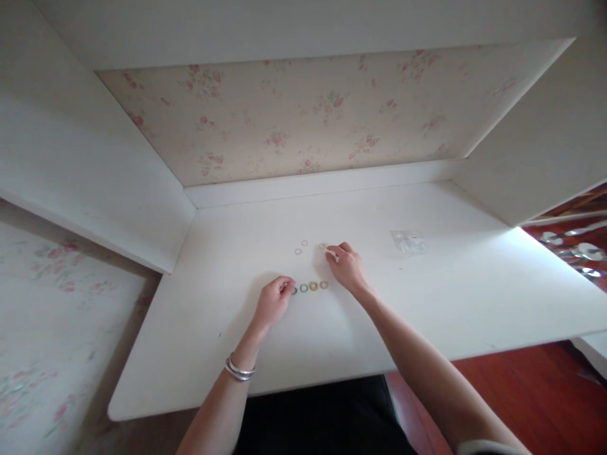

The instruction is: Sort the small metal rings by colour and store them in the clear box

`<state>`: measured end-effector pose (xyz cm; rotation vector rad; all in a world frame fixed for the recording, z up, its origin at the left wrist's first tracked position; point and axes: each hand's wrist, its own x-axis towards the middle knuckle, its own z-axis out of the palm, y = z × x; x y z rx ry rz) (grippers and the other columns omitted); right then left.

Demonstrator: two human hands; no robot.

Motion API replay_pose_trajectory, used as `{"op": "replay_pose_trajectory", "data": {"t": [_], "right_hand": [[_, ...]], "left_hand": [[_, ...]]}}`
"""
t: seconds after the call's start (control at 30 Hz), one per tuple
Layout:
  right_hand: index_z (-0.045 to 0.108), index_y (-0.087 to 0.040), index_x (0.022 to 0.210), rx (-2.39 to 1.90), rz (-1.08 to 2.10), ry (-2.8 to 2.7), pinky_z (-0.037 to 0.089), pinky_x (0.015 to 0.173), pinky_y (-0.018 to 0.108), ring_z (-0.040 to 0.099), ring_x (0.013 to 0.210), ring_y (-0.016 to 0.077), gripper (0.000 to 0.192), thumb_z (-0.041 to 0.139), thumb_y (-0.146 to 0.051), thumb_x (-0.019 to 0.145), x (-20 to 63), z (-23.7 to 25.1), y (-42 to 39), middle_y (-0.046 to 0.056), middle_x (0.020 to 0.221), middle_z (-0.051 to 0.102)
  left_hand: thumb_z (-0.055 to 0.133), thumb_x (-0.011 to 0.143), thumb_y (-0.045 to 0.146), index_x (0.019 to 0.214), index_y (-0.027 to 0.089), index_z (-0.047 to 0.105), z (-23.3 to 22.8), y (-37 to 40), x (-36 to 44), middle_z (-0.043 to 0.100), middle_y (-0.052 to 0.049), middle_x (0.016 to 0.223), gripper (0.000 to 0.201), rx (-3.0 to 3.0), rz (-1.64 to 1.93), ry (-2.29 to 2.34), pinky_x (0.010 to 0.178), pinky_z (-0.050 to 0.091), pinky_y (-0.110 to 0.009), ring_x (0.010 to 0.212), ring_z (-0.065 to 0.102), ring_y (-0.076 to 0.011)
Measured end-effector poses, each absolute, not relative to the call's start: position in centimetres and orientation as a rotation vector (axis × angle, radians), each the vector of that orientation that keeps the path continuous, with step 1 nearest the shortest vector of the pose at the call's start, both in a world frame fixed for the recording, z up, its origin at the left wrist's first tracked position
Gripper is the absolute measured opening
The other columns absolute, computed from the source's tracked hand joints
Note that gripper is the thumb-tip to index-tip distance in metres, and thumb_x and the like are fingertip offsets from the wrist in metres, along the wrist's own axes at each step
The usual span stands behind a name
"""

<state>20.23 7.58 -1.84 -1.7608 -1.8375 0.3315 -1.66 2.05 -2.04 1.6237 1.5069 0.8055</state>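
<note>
We find the left hand [274, 301] pinching the near row of small coloured rings [309, 287] steady, while the right hand [348, 265] grasps a pale thin ring [324, 246] farther off.

A home, likely a bedroom or study: a white table [427, 303] sits in a built-in nook backed by floral wallpaper [303, 107] at twelve o'clock, with red wooden floor [521, 385] at four o'clock.

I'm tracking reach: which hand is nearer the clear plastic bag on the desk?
Right. The right hand lies just left of the clear plastic bag; the left hand sits farther left, by the row of rings.
</note>
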Motion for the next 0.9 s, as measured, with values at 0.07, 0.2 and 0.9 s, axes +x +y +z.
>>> {"op": "replay_pose_trajectory", "data": {"t": [0.07,0.2,0.9], "right_hand": [[0.067,-0.025,0.104,-1.828,0.265,-1.939,0.040,0.074,0.030,0.058,0.079,0.0164,0.028,0.044,-0.032,0.088,19.9,-1.7,9.0,0.006,0.096,0.059],[0.070,-0.023,0.094,-1.887,0.202,-2.126,0.038,0.072,0.031,0.057,0.080,0.0186,0.029,0.041,-0.028,0.090,19.2,-1.8,10.6,0.008,0.095,0.060],[0.065,-0.024,0.096,-1.488,0.376,-2.245,0.044,0.079,0.033,0.055,0.084,0.0187,0.028,0.038,-0.031,0.094,20.3,-2.2,0.5,0.007,0.088,0.059]], "left_hand": [[0.047,0.085,0.041,0.090,0.019,0.064,-2.3,2.1,-2.1,0.070,-0.004,0.084,0.029,1.572,0.818,1.501,0.072,0.047,-0.026,0.078,0.065,-0.0172],[0.048,0.084,0.042,0.091,0.019,0.065,-2.3,2.3,-2.4,0.070,-0.004,0.085,0.030,1.545,0.813,1.476,0.071,0.047,-0.026,0.078,0.064,-0.0171],[0.047,0.086,0.043,0.091,0.018,0.064,-2.2,2.7,-2.7,0.067,-0.002,0.075,0.031,1.558,0.833,1.404,0.061,0.043,-0.023,0.067,0.060,-0.0148]]}}
